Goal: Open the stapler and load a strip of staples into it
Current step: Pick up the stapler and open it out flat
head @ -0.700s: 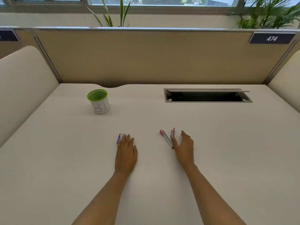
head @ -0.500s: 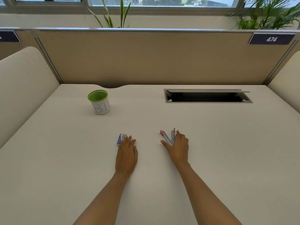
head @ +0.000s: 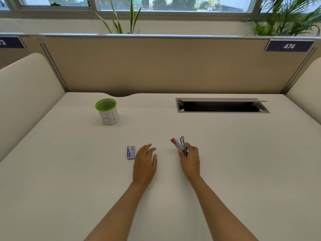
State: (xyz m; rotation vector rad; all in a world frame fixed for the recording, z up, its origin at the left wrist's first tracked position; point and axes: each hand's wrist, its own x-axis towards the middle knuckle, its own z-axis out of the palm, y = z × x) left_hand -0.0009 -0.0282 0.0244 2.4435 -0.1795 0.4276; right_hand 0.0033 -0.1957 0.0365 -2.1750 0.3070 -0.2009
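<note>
Your right hand (head: 190, 158) is gripping the stapler (head: 180, 146), fingers wrapped round its near end; it is splayed open, red tips pointing away. Your left hand (head: 145, 162) is lying flat, fingers loosely spread, holding nothing, just beside the staple box (head: 130, 152) on the surface (head: 243, 153).

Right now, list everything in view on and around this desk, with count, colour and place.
stapler: one, red and metal, opened, right of centre, in the right hand
staple box: one, blue and white, flat on the desk, beside the left hand
cup: one, white with green rim, far left
desk: one, cream
cable slot: one, dark, open, far right
number plate 474: one, navy, on the partition
plants: two, green, behind the partition
left hand: open, on the desk
right hand: grip on the stapler
</note>
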